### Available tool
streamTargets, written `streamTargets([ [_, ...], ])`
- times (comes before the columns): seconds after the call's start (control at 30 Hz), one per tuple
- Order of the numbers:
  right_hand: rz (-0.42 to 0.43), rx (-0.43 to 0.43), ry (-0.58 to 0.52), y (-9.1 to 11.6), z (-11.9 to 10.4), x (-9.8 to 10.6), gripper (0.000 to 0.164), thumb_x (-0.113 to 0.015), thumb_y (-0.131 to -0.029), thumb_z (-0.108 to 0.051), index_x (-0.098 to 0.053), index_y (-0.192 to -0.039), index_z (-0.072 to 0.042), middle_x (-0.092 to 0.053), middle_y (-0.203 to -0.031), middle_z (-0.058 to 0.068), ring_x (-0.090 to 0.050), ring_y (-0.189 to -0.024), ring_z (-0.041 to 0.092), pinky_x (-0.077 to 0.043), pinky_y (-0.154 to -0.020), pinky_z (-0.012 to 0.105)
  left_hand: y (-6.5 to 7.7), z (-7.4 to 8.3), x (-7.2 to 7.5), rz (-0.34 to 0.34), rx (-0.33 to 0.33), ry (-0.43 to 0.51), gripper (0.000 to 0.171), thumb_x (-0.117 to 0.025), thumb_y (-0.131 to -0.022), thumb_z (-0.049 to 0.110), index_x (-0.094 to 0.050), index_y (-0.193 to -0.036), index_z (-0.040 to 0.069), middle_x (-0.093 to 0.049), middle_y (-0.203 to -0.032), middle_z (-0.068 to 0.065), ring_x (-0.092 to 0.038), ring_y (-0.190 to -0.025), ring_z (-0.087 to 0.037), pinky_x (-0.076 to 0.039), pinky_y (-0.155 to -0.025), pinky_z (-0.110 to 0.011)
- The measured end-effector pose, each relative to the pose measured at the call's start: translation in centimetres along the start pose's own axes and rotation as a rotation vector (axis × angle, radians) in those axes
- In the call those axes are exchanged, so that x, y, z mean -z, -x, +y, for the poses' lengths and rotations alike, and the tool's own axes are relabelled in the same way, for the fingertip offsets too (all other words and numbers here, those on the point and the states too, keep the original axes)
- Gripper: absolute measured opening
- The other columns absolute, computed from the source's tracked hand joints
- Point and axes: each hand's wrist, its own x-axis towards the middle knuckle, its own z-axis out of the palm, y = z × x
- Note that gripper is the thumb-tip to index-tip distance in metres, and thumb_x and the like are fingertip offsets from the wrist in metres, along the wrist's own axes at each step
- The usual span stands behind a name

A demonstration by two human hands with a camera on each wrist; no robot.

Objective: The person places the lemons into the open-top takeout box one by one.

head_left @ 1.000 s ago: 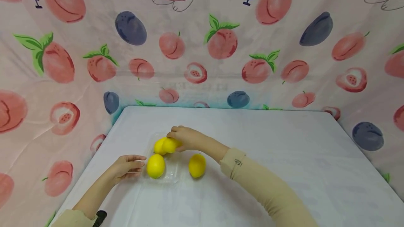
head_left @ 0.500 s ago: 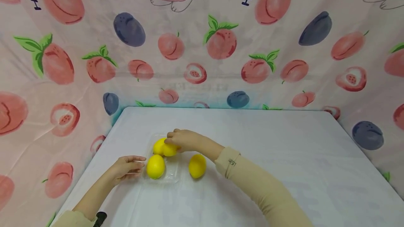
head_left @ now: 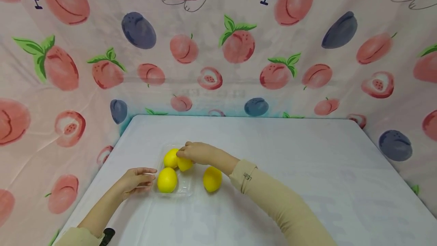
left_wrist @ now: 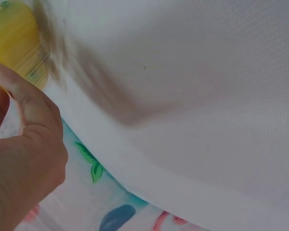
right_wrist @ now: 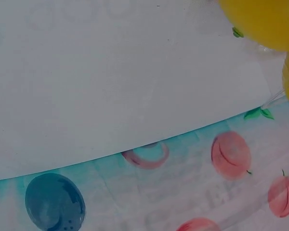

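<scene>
My right hand reaches over the clear plastic tray and grips a yellow lemon from above, its fingers partly covering the fruit. Close beside that fruit, at the tray's far left, lies a second lemon. Another lemon sits in the tray's near left part. My left hand is at the tray's left side, fingers fairly straight and fingertips right at the wall. In the left wrist view, its thumb overlaps a lemon seen through the plastic. The right wrist view does not show the right hand.
One loose lemon lies on the white table, right of the tray and under the right forearm. A fruit-printed cloth hangs behind and along the sides of the table. A black strap shows by the left sleeve.
My right hand has come down slightly and nearer with its lemon, which now sits lower at the tray. The left hand and the loose lemon have stayed in place.
</scene>
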Motion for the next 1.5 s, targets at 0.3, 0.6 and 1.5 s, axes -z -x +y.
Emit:
streamTargets([
  [0.3, -0.105, -0.177, -0.394, -0.4, -0.4, -1.2, 0.035, -0.045, -0.091, -0.026, -0.048, -0.126, -0.021, -0.049, -0.123, 0.000, -0.051, -0.092, 0.012, -0.042, -0.094, 0.027, 0.1, 0.2, -0.8, 0.055, 0.021, -0.022, 0.039, -0.058, -0.085, 0.015, -0.050, -0.117, -0.006, -0.060, -0.075, 0.003, -0.058, -0.066, -0.008, -0.054, -0.062, -0.021],
  [0.6, -0.052, 0.013, -0.058, 0.0, -0.2, -0.9, 0.043, -0.062, -0.080, -0.009, -0.052, -0.122, -0.016, -0.054, -0.119, -0.001, -0.050, -0.106, 0.012, -0.040, -0.096, 0.020, -0.1, 0.2, -0.6, 0.059, 0.025, -0.017, 0.038, -0.059, -0.084, 0.016, -0.052, -0.115, -0.004, -0.060, -0.074, 0.003, -0.058, -0.066, -0.008, -0.054, -0.062, -0.020],
  [1.5, 0.053, 0.016, -0.116, 2.3, 0.9, -0.7, 0.036, -0.062, -0.081, -0.012, -0.056, -0.117, -0.015, -0.056, -0.117, 0.001, -0.052, -0.106, 0.015, -0.043, -0.093, 0.021, 0.2, 0.4, -0.6, 0.066, 0.040, -0.017, 0.041, -0.058, -0.084, 0.015, -0.048, -0.119, -0.006, -0.061, -0.074, 0.003, -0.058, -0.066, -0.008, -0.054, -0.062, -0.020],
])
